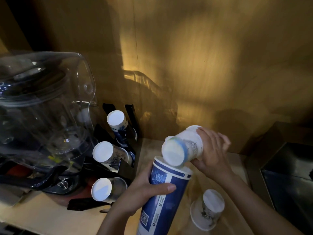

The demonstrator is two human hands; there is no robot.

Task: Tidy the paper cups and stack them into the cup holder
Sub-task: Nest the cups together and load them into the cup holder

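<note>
My left hand point(144, 189) grips a tall blue-and-white stack of paper cups point(160, 197), tilted with its open mouth up. My right hand point(211, 150) holds a white paper cup point(183, 148), bottom first, right at the mouth of that stack; its base touches the rim. A black cup holder point(125, 165) stands to the left with three slanted rows of cups, their white bottoms facing me: a far cup row point(116, 118), a middle cup row point(102, 151) and a near cup row point(101, 189). One more paper cup point(207, 211) sits upside down on the counter at lower right.
A large clear plastic container point(42, 102) with glassware inside fills the left side, next to the holder. A wooden wall point(203, 56) closes the back. A dark metal box point(288, 175) stands at the right edge. The light wooden counter point(42, 216) runs along the front.
</note>
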